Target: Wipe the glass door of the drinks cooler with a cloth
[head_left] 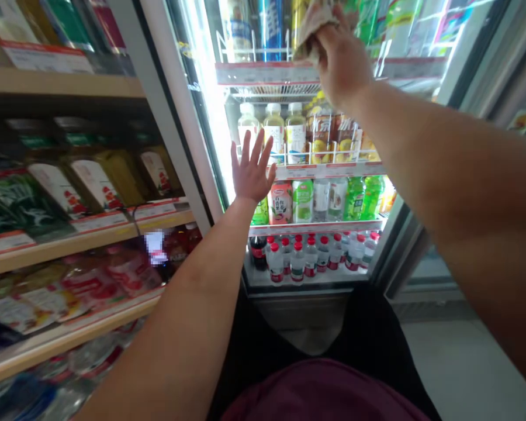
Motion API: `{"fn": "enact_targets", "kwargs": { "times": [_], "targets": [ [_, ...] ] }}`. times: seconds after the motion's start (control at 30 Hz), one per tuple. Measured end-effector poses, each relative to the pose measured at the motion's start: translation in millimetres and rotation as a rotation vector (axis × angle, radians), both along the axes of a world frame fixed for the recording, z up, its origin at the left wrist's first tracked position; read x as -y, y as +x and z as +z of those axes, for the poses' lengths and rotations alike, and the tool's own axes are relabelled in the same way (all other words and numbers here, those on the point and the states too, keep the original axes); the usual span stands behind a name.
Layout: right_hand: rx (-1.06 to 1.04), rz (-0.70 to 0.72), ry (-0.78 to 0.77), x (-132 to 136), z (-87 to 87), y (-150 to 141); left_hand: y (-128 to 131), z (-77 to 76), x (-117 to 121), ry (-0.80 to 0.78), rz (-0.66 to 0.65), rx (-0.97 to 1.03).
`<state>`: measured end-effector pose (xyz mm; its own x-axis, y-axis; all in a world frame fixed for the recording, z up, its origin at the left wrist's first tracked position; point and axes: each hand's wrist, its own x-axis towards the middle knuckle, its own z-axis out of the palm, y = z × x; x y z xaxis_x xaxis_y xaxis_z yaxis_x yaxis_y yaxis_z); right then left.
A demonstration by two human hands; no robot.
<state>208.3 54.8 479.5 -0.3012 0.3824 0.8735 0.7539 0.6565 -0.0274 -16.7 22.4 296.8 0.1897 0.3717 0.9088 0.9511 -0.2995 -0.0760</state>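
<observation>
With its fingers spread, my left hand [251,171] is held up flat before the lit drinks fridge, seemingly against its glass door. Behind it stand white-capped bottles [296,133] on a middle shelf. My right hand [342,61] reaches higher, its fingers closed around a crumpled beige cloth [314,30]. The cloth is in front of the top shelf, near a blue can [270,26]; whether it touches the glass is hard to tell. Part of it is hidden by my fingers.
To the left, wooden-edged shelves [65,82] carry bottles and packs. Red-capped water bottles [297,262] fill the fridge bottom, with green bottles [355,197] one shelf above. A metal door frame [403,257] runs along the right. Pale floor [460,356] shows at the lower right.
</observation>
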Motion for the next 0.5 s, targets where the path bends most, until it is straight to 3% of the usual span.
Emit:
{"fn": "enact_targets", "kwargs": {
  "times": [0.27, 0.5],
  "targets": [
    [0.036, 0.09, 0.013, -3.5, -9.1, -2.3, -0.2, -0.8, -1.8, 0.028, 0.006, -0.021],
    [0.028, 0.157, 0.056, -28.2, -21.4, -2.0, 0.1, -1.2, -1.7, 0.039, 0.001, -0.018]
  ]
}}
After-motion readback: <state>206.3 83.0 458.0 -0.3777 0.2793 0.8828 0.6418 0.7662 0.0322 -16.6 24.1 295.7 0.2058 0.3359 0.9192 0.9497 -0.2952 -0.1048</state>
